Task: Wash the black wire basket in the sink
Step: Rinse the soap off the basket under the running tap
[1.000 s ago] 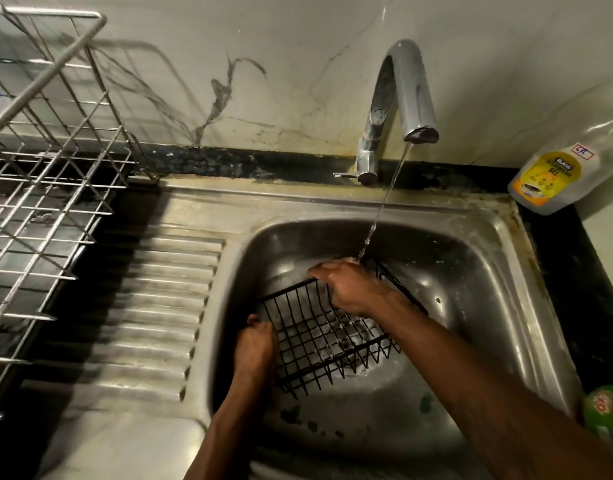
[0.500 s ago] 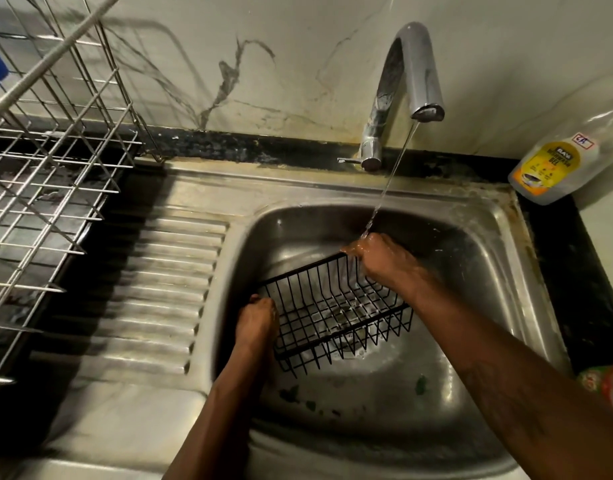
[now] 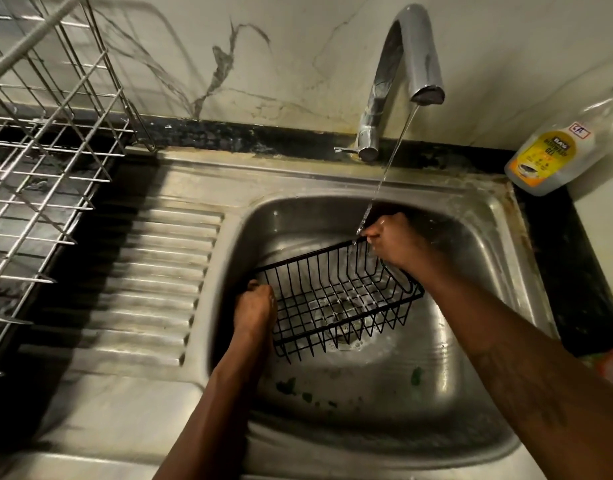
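One black wire basket (image 3: 336,299), inside the one steel sink (image 3: 471,306), held mid-basin above the drain and tilted, far rim higher. Two bare hands on it. Left hand (image 3: 254,308) at the basket's 8 o'clock end, fingers curled round the wire there. Right hand (image 3: 398,242) at the basket's 1 o'clock corner, fingers clenched on the top rim. One tap (image 3: 412,57) at the sink's 12 o'clock, running. One thin water stream (image 3: 391,164) lands on that gripped corner and the right fingers. One clear bottle (image 3: 554,157) with a yellow label at 2 o'clock, leaning on the wall. One silver dish rack (image 3: 45,133) at 10 o'clock, beside the ribbed drainboard (image 3: 152,282).
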Action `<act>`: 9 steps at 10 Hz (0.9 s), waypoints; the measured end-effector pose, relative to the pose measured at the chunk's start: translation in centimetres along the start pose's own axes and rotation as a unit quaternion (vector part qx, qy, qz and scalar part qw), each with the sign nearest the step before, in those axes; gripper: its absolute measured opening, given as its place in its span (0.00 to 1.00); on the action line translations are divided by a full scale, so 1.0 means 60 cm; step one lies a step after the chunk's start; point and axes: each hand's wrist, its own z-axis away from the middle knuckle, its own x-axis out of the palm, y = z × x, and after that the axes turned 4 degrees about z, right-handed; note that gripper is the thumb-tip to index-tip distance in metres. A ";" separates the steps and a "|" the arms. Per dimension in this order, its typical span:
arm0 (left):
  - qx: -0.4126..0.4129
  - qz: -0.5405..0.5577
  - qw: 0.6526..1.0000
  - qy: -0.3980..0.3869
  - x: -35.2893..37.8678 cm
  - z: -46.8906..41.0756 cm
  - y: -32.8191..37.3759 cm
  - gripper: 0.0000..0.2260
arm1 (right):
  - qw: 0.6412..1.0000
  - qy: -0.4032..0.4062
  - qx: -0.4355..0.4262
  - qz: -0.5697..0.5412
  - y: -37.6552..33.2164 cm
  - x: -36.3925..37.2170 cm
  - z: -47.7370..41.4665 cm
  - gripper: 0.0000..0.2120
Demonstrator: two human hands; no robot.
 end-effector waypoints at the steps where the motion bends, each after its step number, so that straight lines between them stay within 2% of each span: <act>1: 0.059 0.018 0.998 0.005 0.009 -0.010 0.010 0.17 | 0.998 0.060 -0.006 0.005 0.003 0.025 0.033 0.14; 2: 0.132 -0.037 0.991 0.000 0.018 -0.018 0.028 0.18 | 0.993 0.116 -0.009 -0.028 0.029 0.055 0.055 0.19; 3: 0.193 -0.106 0.976 0.003 0.038 -0.037 0.059 0.21 | 0.940 0.323 -0.110 0.008 0.058 0.079 0.066 0.19; 4: 0.189 -0.113 0.975 0.033 0.056 -0.039 0.074 0.27 | 0.921 0.364 -0.136 -0.026 0.045 0.099 0.062 0.11; 5: 0.226 -0.104 0.968 0.041 0.093 -0.030 0.070 0.28 | 0.933 0.130 0.025 -0.334 0.000 0.104 0.036 0.04; 6: 0.255 -0.124 0.958 0.041 0.104 -0.022 0.062 0.27 | 0.841 0.031 0.155 -0.517 0.003 0.094 0.009 0.04; 7: 0.267 -0.119 0.955 0.046 0.113 -0.022 0.061 0.27 | 0.754 -0.049 0.169 -0.632 0.001 0.097 0.002 0.07; 8: 0.262 -0.102 0.959 0.043 0.111 -0.019 0.059 0.26 | 0.770 -0.159 0.121 -0.606 -0.012 0.120 0.027 0.10; 9: 0.275 -0.092 0.956 0.052 0.107 -0.013 0.058 0.26 | 0.817 -0.249 0.085 -0.513 -0.017 0.109 0.027 0.10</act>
